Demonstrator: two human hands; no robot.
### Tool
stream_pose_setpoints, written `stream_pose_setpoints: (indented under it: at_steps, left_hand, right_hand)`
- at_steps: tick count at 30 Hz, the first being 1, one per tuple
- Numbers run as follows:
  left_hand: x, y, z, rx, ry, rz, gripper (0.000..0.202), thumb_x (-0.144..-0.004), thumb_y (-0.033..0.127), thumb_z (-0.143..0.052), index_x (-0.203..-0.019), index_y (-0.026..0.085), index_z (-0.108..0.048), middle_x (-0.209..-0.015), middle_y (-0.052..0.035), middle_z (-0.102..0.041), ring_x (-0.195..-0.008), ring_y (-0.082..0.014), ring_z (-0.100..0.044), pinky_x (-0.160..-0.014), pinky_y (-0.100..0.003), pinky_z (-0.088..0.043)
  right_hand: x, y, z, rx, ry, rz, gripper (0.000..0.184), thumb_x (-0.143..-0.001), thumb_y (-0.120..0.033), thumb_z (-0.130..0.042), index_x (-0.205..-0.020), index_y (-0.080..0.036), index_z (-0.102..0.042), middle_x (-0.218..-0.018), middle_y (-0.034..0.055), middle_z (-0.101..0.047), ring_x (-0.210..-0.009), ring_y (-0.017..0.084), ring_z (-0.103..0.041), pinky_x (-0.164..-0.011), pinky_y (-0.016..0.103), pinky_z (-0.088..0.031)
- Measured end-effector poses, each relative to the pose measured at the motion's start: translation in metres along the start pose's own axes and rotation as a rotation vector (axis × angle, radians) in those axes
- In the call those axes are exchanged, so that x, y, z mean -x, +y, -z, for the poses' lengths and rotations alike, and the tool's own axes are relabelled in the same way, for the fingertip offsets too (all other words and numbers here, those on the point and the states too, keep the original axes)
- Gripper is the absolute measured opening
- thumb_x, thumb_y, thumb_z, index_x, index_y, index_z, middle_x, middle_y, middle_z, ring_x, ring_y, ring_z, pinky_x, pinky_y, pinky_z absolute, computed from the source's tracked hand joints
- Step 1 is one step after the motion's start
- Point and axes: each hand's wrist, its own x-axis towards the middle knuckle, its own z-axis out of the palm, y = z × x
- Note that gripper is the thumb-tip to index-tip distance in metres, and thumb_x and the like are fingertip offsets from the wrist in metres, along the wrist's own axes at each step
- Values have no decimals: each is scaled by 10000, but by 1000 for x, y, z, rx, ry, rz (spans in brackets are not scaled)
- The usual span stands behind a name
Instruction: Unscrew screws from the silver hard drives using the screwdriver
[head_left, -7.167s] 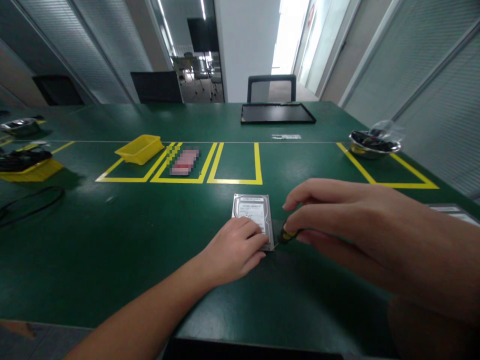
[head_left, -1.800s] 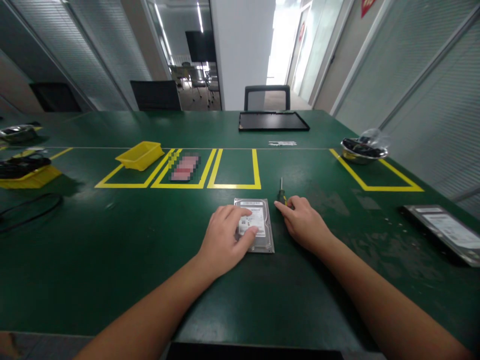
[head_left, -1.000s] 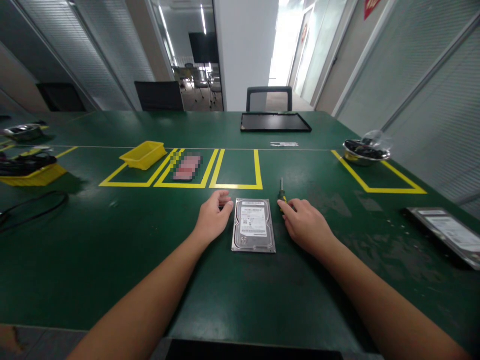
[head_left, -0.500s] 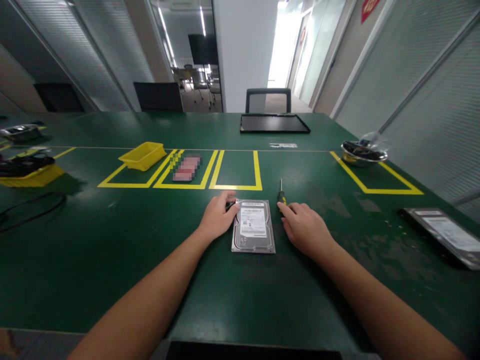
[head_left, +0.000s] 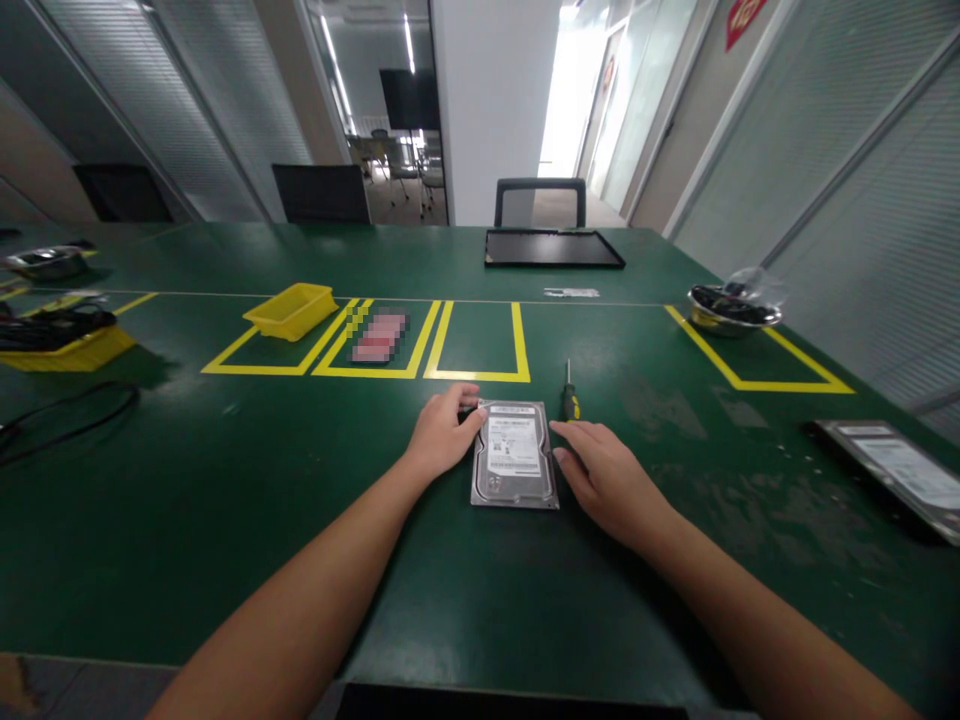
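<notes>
A hard drive [head_left: 514, 450] lies flat on the green table, its white label facing up. My left hand [head_left: 444, 428] is at its upper left corner, the thumb touching the left edge and the fingers stretched out apart from the thumb. On the other side, my right hand [head_left: 596, 460] is open, with fingertips close to the drive's right edge; whether they touch it I cannot tell. A screwdriver [head_left: 571, 403] with a black and yellow handle lies just beyond my right fingers, shaft pointing away.
A second hard drive [head_left: 896, 462] lies at the right. Yellow tape [head_left: 480, 377] marks areas holding a yellow tray [head_left: 292, 312] and a blurred pinkish item [head_left: 380, 337]. A metal bowl [head_left: 733, 310] of dark things stands far right. A black-framed panel [head_left: 553, 248] lies at the back.
My right hand has let go of the screwdriver handle and moved left and nearer, to the drive's right edge. The screwdriver stays on the table. My left hand keeps its place on the drive.
</notes>
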Motion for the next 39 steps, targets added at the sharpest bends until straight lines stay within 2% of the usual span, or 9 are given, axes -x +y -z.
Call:
stream_pose_setpoints:
  at_steps: [5,9,13,18,21,24,28,32,39]
  left_hand:
    - [1,0,2,24,9,13,338,-860,279,-604,-1183,182,-584,-1080,-73,-720,-1022,-234,-663,-916,-405,-514]
    - [1,-1,3,47,-4,21,349,-855,277,-611,-1190,188,-574,-1044,-65,-723,-987,-227,-671,-877,-392,-520]
    - [3,-4,5,71,-26,-1,397,-854,266,-612,-1235,191,-532,-1020,-55,-712,-976,-218,-664,-883,-387,-506]
    - [9,1,14,5,-61,-5,444,-832,288,-639,-1248,189,-519,-966,-40,-695,-963,-230,-642,-882,-398,-486]
    - [15,9,20,-48,-83,3,469,-829,303,-640,-1261,177,-509,-961,-52,-692,-972,-254,-630,-856,-409,-480]
    - [21,16,23,-117,-93,11,505,-827,337,-646,-1285,189,-491,-973,-53,-694,-993,-282,-618,-851,-434,-464]
    - [28,20,24,-168,-104,5,542,-829,365,-644,-1311,204,-457,-980,-50,-698,-1061,-313,-588,-914,-490,-417]
    - [32,23,24,-173,-118,-6,533,-831,357,-637,-1308,206,-453,-979,-50,-697,-1061,-315,-581,-913,-494,-412]
    - [32,27,25,-196,-140,-15,558,-822,375,-647,-1307,180,-451,-948,-51,-686,-1034,-314,-580,-902,-493,-410]
  right_hand:
    - [2,-18,2,-253,-37,-108,466,-962,-334,-474,-1394,-164,-437,-1333,153,-566,-1216,247,-560,-982,427,-507]
    - [7,-29,-1,-298,-121,-149,671,-927,-388,-531,-1510,-182,-271,-1532,173,-369,-1426,279,-350,-1126,496,-382]
    - [11,-39,0,-274,-207,-185,829,-873,-450,-595,-1550,-187,-195,-1607,206,-199,-1489,326,-202,-1149,563,-311]
    - [8,-52,6,-219,-262,-197,921,-831,-507,-626,-1569,-205,-166,-1620,212,-139,-1484,360,-200,-1121,552,-346]
    - [5,-61,9,-110,-268,-206,981,-801,-597,-622,-1578,-218,-159,-1612,236,-145,-1427,430,-303,-1045,600,-397]
    - [4,-71,9,9,-274,-180,1038,-754,-692,-614,-1579,-234,-182,-1613,266,-85,-1329,503,-405,-945,657,-428]
    - [0,-81,6,93,-251,-135,1045,-725,-732,-611,-1563,-219,-254,-1615,265,-69,-1358,543,-316,-928,693,-410]
    - [-12,-83,4,132,-243,-141,1017,-739,-747,-577,-1555,-218,-281,-1618,245,-92,-1384,562,-238,-933,726,-385]
    - [-32,-82,2,194,-392,-219,1048,-716,-743,-595,-1575,-282,-210,-1644,183,-29,-1376,580,-225,-887,735,-410]
